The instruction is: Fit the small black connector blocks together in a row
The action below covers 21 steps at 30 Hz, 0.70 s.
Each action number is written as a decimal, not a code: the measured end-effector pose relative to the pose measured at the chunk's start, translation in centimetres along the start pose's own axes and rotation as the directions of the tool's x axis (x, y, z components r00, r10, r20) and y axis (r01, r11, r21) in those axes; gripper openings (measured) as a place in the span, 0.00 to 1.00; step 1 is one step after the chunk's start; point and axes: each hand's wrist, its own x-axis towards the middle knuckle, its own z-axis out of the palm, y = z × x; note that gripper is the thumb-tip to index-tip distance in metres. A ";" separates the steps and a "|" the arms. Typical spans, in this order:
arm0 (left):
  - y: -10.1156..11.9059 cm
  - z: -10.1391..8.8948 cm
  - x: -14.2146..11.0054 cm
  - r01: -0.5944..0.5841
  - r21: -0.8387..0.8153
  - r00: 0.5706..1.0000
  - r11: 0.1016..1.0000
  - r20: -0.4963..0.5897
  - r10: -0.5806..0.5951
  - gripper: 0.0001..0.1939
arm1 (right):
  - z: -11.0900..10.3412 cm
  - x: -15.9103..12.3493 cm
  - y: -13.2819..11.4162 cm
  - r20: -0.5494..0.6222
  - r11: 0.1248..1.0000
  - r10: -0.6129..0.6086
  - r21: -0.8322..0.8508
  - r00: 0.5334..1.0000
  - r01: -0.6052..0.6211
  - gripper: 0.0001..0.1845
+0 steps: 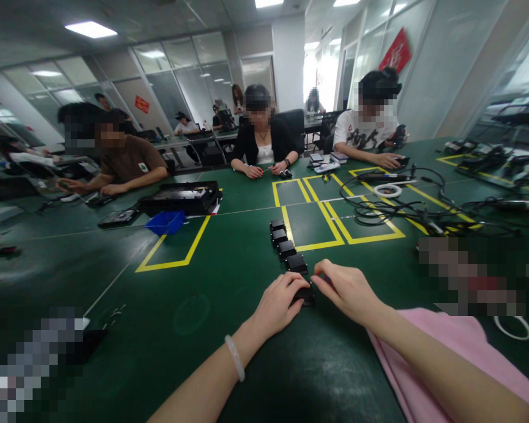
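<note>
And here is the left hand (277,299), white bracelet (235,358) at its wrist, clamped on the nearest black block (307,295), fingers over the top and thumb at the near side! The right hand (346,288) comes in just beside the block's right side, thumb and forefinger bent close to each other; whether their tips meet or stand apart, I cannot tell. The held block sits low on the green table (247,258), at the near end of a line, and beyond it run four more black blocks (286,249), leading away and slightly left, close by the yellow tape outlines (317,245) (a neat little file, with a slight bend to it). Near right, pink cloth (441,341) spreads beneath the right forearm. Over on the far right, black cables (370,211) lie in loops around a small white coil (388,190). Swing across to the far left, and a blue tray (165,223) sits just on the near side of a black case (180,198). Across the table, a person in a black jacket (264,141) sits facing this way, between a person in a brown shirt (132,161) on the left and a person in a white shirt (364,132) on the right.
</note>
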 end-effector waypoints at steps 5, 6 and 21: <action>0.0 0.0 0.0 -0.006 -0.007 1.000 1.000 -0.008 0.006 0.18 | 0.1 0.0 0.1 -0.039 1.000 0.021 -0.006 0.999 -0.021 0.05; 0.0 0.0 0.0 -0.005 -0.009 1.000 1.000 -0.009 0.005 0.18 | 0.2 0.0 0.2 -0.046 1.000 0.023 -0.015 0.999 -0.024 0.05; 0.0 0.0 0.0 -0.008 0.006 1.000 1.000 -0.002 0.008 0.19 | 0.2 -0.1 0.2 -0.039 1.000 0.005 -0.026 0.999 -0.006 0.05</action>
